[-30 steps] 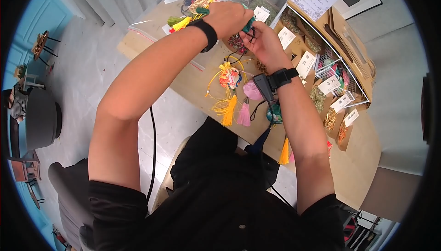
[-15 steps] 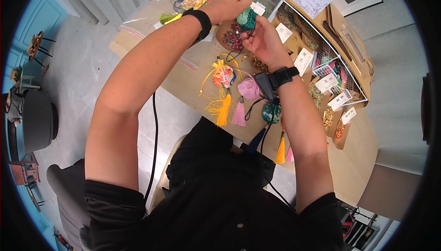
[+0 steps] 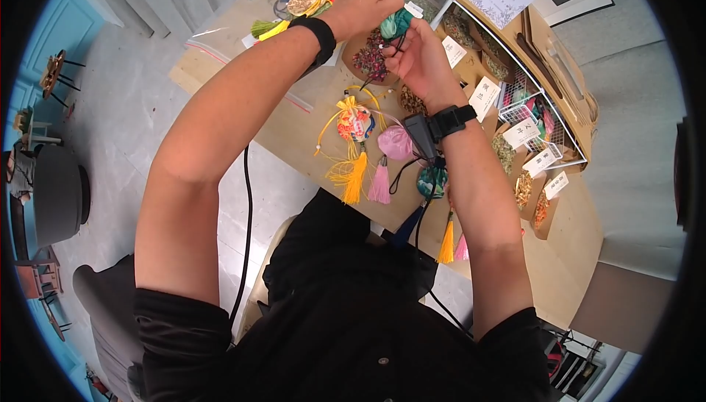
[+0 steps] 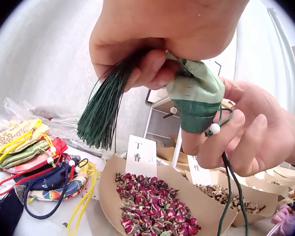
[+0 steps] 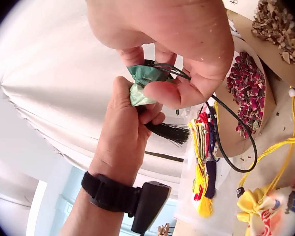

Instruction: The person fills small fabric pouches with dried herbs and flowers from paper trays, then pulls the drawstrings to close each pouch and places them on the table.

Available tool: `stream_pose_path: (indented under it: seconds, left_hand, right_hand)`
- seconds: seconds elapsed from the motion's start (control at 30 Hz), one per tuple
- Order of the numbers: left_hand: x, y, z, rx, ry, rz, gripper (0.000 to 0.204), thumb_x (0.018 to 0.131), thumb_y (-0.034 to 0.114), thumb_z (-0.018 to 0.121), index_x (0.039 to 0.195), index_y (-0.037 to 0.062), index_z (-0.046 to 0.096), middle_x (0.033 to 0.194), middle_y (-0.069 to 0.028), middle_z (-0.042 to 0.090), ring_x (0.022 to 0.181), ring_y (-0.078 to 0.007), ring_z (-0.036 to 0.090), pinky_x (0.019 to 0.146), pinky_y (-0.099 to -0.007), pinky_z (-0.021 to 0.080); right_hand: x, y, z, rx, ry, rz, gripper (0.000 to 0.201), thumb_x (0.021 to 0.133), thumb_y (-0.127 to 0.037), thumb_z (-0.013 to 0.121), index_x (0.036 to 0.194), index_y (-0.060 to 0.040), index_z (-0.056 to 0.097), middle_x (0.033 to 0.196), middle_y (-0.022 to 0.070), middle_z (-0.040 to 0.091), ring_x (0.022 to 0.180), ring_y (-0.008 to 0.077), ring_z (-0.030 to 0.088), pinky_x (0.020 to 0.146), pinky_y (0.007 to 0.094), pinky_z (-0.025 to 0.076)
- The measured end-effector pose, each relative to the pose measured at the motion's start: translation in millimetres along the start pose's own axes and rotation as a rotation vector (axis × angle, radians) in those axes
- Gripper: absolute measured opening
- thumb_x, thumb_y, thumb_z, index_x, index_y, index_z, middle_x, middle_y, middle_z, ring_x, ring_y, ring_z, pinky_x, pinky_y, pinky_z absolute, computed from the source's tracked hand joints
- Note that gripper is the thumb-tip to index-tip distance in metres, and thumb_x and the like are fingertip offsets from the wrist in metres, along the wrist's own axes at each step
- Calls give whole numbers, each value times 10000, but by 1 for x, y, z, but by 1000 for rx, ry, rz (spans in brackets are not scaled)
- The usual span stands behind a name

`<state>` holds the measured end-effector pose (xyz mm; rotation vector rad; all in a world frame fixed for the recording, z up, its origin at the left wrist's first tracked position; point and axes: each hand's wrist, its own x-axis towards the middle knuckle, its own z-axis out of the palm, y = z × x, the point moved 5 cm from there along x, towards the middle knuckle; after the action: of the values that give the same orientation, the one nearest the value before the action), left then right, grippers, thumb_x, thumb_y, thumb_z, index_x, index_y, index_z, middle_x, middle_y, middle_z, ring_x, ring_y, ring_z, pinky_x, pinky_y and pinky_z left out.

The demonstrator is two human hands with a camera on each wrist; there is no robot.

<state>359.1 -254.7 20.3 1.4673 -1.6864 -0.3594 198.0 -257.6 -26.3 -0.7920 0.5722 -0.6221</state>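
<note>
A green satin pouch (image 3: 396, 25) is held up between both hands over the far side of the table. The left hand (image 3: 362, 11) grips its base, and the dark green tassel (image 4: 103, 110) hangs from that hand's fingers. In the right wrist view, the right hand (image 5: 172, 34) pinches the pouch's gathered mouth (image 5: 148, 73) between thumb and fingers. The pouch's cord, with a white bead (image 4: 215, 129), dangles below the right hand. The pouch's inside is hidden.
Below the pouch stands a paper tray of dried rosebuds (image 4: 155, 204). Finished-looking pouches (image 4: 49, 169) lie piled at left; a yellow-tied pouch (image 3: 355, 121) and pink pouch (image 3: 396, 142) lie nearer. More labelled trays and a wire rack (image 3: 540, 119) line the right.
The left hand has shifted slightly up and left, and more of the green pouch shows between the hands. The right hand keeps its hold; the head view has moved a little.
</note>
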Motion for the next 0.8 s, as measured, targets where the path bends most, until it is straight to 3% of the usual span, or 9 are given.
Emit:
stream_pose_path:
  seconds: [0.07, 0.27, 0.5, 0.7, 0.8]
  left_hand:
    - [2, 2, -1, 30, -20, -7, 440, 955, 451, 552, 996, 43, 711, 1019, -245, 731, 1003, -453, 688, 867, -527, 532]
    - [0, 6, -10, 159, 1, 3, 433, 976, 428, 545, 1030, 20, 678, 993, -240, 717, 971, -453, 673, 854, -516, 516]
    - [-5, 10, -4, 304, -73, 42, 425, 955, 431, 538, 979, 47, 718, 946, -219, 728, 942, -441, 688, 842, -526, 523]
    - [1, 21, -13, 361, 124, -30, 454, 928, 441, 547, 886, 29, 735, 878, -240, 723, 865, -438, 705, 783, -532, 549]
    - [1, 24, -15, 382, 103, -37, 455, 918, 434, 557, 855, 20, 734, 864, -253, 721, 841, -441, 708, 765, -544, 553]
  right_hand:
    - [-8, 1, 8, -33, 107, -33, 300, 1059, -353, 516, 1028, -86, 649, 937, 61, 677, 806, 201, 643, 670, 316, 544]
    - [11, 17, -23, 53, 167, 8, 282, 1065, -322, 504, 1056, -80, 648, 925, 68, 669, 807, 202, 640, 672, 320, 550]
    - [-1, 7, -7, 88, 27, 17, 272, 1069, -312, 511, 1008, -84, 647, 899, 53, 658, 703, 169, 569, 606, 281, 495]
    - [7, 11, -26, -9, 204, 61, 347, 1084, -335, 480, 1008, -39, 645, 905, 102, 675, 754, 195, 621, 654, 325, 546]
    - [0, 14, -21, -51, 235, 68, 376, 1084, -346, 471, 1038, -13, 639, 970, 136, 692, 831, 227, 668, 717, 352, 585]
